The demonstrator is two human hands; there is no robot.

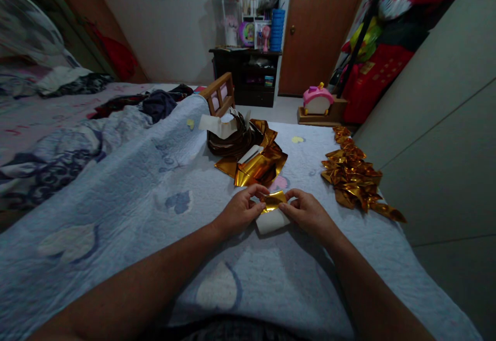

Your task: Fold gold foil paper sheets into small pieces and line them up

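A small sheet of gold foil paper point(273, 200) with a white underside lies on the pale blue quilt point(155, 217), pinched from both sides. My left hand point(241, 210) grips its left edge with thumb and fingers closed. My right hand point(306, 211) pinches its right edge the same way. The white part of the sheet sticks out below my fingers. Just beyond my hands lies a loose stack of gold foil sheets point(256, 165), with a dark bundle of more paper point(230, 137) behind it.
A heap of folded gold foil pieces point(354, 175) runs along the quilt's right edge beside a pale wall. Rumpled bedding lies at left. A wooden chair back point(219, 93), a dark shelf unit point(248, 72), a door and a pink toy point(315, 98) stand beyond the bed.
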